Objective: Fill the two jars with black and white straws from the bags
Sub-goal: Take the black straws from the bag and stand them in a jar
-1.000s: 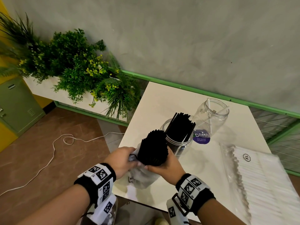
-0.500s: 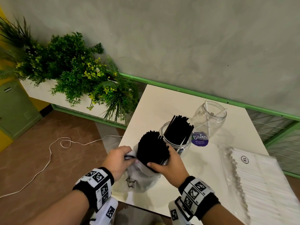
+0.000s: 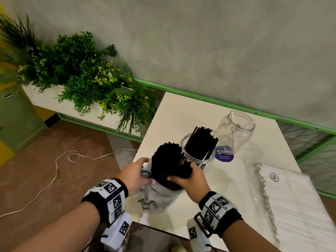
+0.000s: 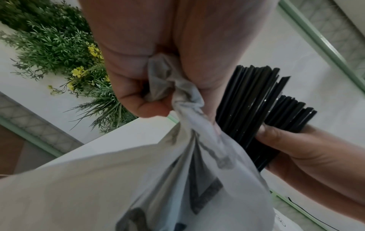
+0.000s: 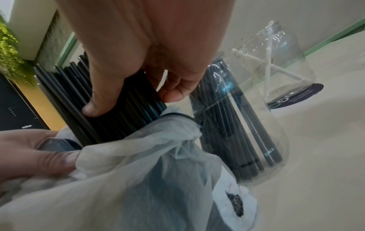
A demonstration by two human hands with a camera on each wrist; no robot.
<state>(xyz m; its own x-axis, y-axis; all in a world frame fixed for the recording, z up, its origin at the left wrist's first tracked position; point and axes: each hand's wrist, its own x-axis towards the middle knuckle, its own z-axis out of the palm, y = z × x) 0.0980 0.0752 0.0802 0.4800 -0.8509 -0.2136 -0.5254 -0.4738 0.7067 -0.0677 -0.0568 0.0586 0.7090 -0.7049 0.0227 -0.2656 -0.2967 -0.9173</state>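
At the counter [image 3: 181,113] edge, the left hand [image 3: 133,176] bunches the bag [image 3: 154,199] mouth, steadying it while right fingers [image 5: 102,87] clamp black straws [image 3: 167,160] for the near jar [image 3: 200,155].

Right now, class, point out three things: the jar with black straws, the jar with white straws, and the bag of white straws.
Black-straw jar [image 3: 205,161], head view, on its clear front wall.
White-straw jar [image 3: 241,137], head view, on its clear side wall.
White-straw bag [image 3: 294,202], head view, on the wrapped straws inside.
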